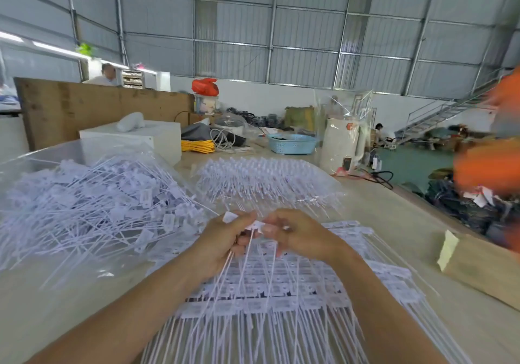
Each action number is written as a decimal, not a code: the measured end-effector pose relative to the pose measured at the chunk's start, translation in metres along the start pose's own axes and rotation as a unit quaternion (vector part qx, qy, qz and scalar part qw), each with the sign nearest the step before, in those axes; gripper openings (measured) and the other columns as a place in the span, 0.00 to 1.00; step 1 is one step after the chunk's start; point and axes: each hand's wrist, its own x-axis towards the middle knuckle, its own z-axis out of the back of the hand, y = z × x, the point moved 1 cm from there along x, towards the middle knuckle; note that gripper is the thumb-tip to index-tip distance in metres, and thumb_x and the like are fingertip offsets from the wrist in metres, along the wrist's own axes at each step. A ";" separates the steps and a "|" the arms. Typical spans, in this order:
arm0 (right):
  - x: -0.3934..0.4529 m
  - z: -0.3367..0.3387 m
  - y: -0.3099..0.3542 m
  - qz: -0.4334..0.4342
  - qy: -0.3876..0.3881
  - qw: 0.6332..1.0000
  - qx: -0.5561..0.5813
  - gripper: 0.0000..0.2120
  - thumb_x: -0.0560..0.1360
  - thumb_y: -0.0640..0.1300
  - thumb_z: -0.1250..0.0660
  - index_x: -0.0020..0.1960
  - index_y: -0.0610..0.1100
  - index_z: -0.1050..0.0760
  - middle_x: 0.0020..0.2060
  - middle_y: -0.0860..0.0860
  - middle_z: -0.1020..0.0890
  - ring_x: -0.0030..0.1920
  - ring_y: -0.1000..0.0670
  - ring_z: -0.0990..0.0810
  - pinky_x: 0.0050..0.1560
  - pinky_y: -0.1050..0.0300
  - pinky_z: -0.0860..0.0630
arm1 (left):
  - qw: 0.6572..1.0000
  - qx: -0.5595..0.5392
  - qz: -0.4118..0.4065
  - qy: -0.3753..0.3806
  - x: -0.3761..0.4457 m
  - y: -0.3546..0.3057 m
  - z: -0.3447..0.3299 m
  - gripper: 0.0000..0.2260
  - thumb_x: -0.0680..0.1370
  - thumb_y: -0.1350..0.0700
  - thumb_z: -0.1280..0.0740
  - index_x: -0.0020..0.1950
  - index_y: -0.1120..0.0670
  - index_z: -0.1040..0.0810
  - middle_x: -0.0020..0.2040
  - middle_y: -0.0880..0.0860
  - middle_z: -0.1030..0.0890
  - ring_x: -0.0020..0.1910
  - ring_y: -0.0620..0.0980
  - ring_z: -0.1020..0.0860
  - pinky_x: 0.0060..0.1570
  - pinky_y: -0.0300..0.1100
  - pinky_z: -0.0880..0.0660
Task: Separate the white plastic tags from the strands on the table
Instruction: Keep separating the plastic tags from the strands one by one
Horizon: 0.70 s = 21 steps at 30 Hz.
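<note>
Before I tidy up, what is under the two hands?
Under the left hand and right hand lies a sheet of joined white tags; the table beneath is covered.

the pale wooden table (pixel 380 223) is carrying everything in front of me. a loose heap of separated tags (pixel 92 208) is lying at ten o'clock, a bagged bundle of tags (pixel 267 183) is sitting at twelve, and joined sheets of tags and strands (pixel 267 307) are spreading at six. a blue basket (pixel 291 144) is resting far off at one o'clock.
</note>
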 end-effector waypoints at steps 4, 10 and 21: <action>-0.001 -0.001 0.000 0.018 0.013 0.999 -0.029 0.15 0.79 0.45 0.38 0.43 0.33 0.24 0.35 0.44 0.22 0.24 0.59 0.28 0.31 0.63 0.29 | 0.996 0.076 -0.051 -0.011 -0.004 0.000 -0.002 0.09 0.77 0.56 0.32 0.38 0.57 0.26 0.28 0.55 0.26 0.22 0.45 0.32 0.20 0.33 0.37; -0.002 -0.013 0.001 0.044 0.020 0.999 -0.005 0.11 0.79 0.43 0.38 0.42 0.39 0.23 0.36 0.45 0.22 0.35 0.53 0.26 0.34 0.64 0.29 | 0.976 0.194 -0.096 0.011 -0.013 0.002 -0.008 0.14 0.79 0.50 0.36 0.37 0.56 0.27 0.29 0.57 0.20 0.24 0.49 0.24 0.24 0.37 0.32; -0.006 0.010 -0.020 0.058 -0.045 0.988 -0.136 0.13 0.76 0.40 0.35 0.33 0.40 0.29 0.30 0.48 0.28 0.33 0.52 0.30 0.40 0.56 0.30 | 0.977 0.114 0.155 0.097 -0.017 -0.031 0.002 0.09 0.78 0.51 0.34 0.46 0.55 0.28 0.23 0.47 0.37 0.16 0.41 0.41 0.14 0.30 0.45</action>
